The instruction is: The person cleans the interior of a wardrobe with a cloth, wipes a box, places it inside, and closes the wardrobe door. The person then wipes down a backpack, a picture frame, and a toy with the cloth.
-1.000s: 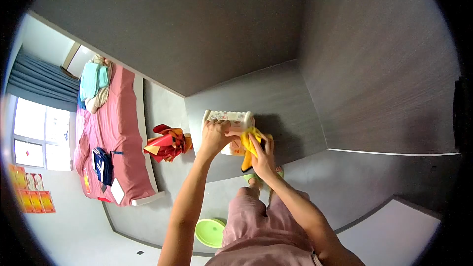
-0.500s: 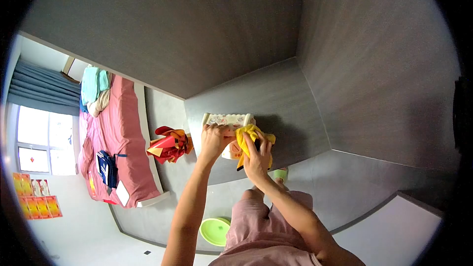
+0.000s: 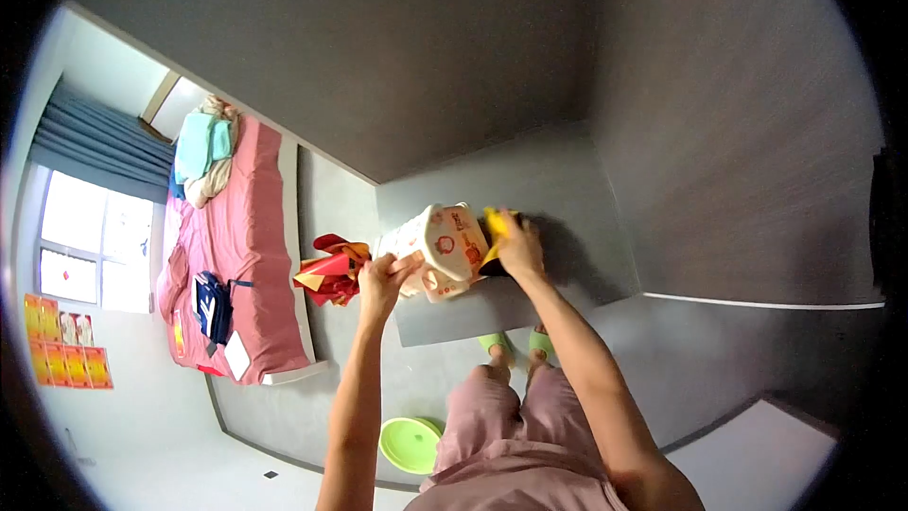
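Observation:
A white plastic item with red and orange printed pictures stands tilted on the grey surface between my hands. My left hand has its fingers bent together at the item's lower left side; what they grip there is too small to make out. On the right side, my right hand is closed on a yellow and black cloth, which lies against the item's right face. Part of the cloth is hidden behind the fingers.
Red and gold fabric or paper is left of the item. Further left is a bed with a pink sheet, clothes and a dark blue bag. A green basin sits on the floor. Dark panels rise ahead and right.
The white item has been turned, so a printed face now shows toward the right. My left hand has moved left and down, and my right hand slightly right with the cloth.

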Demonstrator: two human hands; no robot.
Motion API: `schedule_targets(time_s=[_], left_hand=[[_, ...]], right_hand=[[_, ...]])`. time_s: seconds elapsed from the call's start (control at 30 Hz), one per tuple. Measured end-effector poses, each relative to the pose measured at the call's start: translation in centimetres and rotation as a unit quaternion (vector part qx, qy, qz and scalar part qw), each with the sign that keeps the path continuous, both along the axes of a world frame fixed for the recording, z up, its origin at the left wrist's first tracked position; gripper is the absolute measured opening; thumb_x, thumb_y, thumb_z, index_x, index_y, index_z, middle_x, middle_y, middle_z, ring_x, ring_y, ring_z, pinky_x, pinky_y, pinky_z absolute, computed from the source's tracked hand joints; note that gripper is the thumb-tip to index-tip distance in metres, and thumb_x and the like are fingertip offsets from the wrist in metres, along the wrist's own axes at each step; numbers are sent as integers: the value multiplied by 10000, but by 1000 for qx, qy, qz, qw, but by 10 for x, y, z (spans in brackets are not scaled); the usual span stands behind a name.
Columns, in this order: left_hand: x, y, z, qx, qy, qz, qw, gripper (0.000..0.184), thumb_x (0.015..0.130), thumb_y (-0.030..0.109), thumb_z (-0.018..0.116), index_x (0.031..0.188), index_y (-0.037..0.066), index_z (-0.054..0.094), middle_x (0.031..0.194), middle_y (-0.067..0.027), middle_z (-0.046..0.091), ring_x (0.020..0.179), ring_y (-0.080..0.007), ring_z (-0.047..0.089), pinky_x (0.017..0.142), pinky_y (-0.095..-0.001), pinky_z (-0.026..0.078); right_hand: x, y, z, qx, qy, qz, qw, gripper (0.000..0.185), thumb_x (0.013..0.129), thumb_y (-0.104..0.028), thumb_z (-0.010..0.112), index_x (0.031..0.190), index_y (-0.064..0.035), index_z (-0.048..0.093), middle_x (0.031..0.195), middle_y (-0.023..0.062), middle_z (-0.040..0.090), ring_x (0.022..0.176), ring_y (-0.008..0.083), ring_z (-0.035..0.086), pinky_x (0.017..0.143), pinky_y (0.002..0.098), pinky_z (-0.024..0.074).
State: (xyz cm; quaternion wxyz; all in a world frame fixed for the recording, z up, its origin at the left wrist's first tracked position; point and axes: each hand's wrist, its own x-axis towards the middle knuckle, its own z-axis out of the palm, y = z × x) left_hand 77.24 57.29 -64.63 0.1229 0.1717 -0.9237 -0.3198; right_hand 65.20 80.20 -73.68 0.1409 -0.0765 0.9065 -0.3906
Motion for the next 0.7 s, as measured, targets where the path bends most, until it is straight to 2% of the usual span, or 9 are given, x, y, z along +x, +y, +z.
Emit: schedule_targets(time_s=[0.07, 0.1, 0.2, 0.23, 0.27, 0.33, 0.37, 0.57, 0.7], left_hand=[[23, -1, 9, 140, 8, 79, 987, 439, 813, 260, 778, 614, -6, 492, 515, 13, 385, 497, -93, 330, 451, -277, 267], [32, -4, 8, 155, -4, 113, 981, 230, 877, 187, 719, 742, 22, 632, 625, 81, 455, 575, -22, 374, 481, -218, 310], [34, 23, 19, 284, 135, 163, 935, 242, 921, 243, 664, 1032, 31, 624, 728, 64, 498, 613, -27, 388, 510, -210, 318], [38, 19, 6, 276, 107, 196, 935, 333, 937, 270, 639, 1153, 24, 584, 770, 52, 520, 633, -26, 403, 529, -198, 320], [34, 23, -7, 266, 173, 213, 924, 326, 943, 294, 628, 1117, 18, 623, 684, 56, 481, 564, -22, 378, 480, -198, 298], [44, 30, 33, 430, 24, 214, 877, 299, 939, 317, 633, 999, 25, 654, 646, 33, 529, 501, -44, 404, 419, -213, 322], [47, 29, 19, 426, 47, 242, 870, 306, 943, 339, 620, 853, 50, 665, 525, 65, 403, 399, -43, 321, 343, -228, 230], [71, 23, 2, 515, 52, 308, 799, 352, 940, 383, 615, 800, 61, 613, 529, 44, 386, 393, -64, 331, 354, -239, 224], [67, 25, -8, 572, 55, 371, 730, 334, 931, 402, 623, 856, 77, 606, 541, 45, 346, 407, -66, 285, 383, -246, 198]], right_hand=[[-4, 11, 29, -95, 66, -71, 991, 556, 889, -120, 590, 1417, -174, 421, 1229, 240, 528, 1135, 409, 502, 952, 495, 445], [2, 12, 47, -75, 151, -61, 984, 570, 881, -109, 593, 1420, -187, 425, 1218, 235, 530, 1117, 404, 510, 935, 486, 451], [42, 5, 95, -140, 268, 5, 953, 673, 753, -15, 651, 1370, -246, 513, 1281, 177, 490, 1165, 388, 485, 976, 477, 444], [55, -3, 112, -143, 297, 78, 941, 653, 753, -7, 642, 1351, -248, 537, 1283, 163, 491, 1169, 380, 480, 975, 474, 445], [65, -12, 123, -146, 323, 148, 923, 636, 753, 2, 632, 1332, -251, 561, 1285, 148, 492, 1174, 371, 475, 974, 472, 446], [75, -32, 118, -131, 337, 197, 911, 584, 761, 15, 615, 1285, -244, 604, 1288, 120, 496, 1163, 361, 473, 975, 465, 450], [71, -40, 112, -128, 330, 173, 919, 526, 776, 14, 601, 1237, -236, 634, 1296, 115, 494, 1124, 359, 488, 964, 463, 453], [21, -37, 71, -51, 234, 113, 964, 558, 797, 9, 602, 1323, -170, 550, 1247, 159, 520, 1057, 371, 508, 888, 475, 468], [59, -36, 112, -50, 291, 150, 943, 599, 778, 9, 632, 1320, -235, 556, 1332, 98, 468, 1128, 336, 490, 831, 419, 517]])
